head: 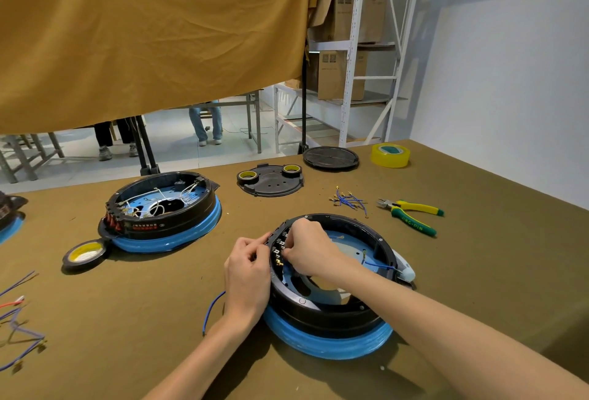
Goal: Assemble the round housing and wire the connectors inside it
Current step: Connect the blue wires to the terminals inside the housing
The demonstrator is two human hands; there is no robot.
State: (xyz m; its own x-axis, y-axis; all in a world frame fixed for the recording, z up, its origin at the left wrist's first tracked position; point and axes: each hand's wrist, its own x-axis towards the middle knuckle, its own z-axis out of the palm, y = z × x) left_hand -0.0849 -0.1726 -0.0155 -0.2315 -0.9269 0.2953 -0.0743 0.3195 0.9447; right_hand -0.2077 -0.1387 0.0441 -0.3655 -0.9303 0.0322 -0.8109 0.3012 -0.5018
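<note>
A round black housing (344, 310) on a blue base (325, 342) lies in front of me on the olive table. My left hand (247, 275) grips the housing's left rim from outside, fingers curled at the switch block. My right hand (307, 248) reaches inside the ring and pinches something small at the row of brass terminals (278, 259); what it pinches is hidden by the fingers. A blue wire (377, 264) with a ring lug lies inside the housing. Another blue wire (212, 307) trails out beneath my left wrist.
A second, wired housing (162, 208) stands at the left with a tape roll (84, 253) beside it. Spare blue wires (349, 200), green-yellow cutters (411, 214), a black plate with two tape rolls (271, 178), a round lid (330, 157) and yellow tape (390, 155) lie farther back. Loose wires (19, 329) lie at left.
</note>
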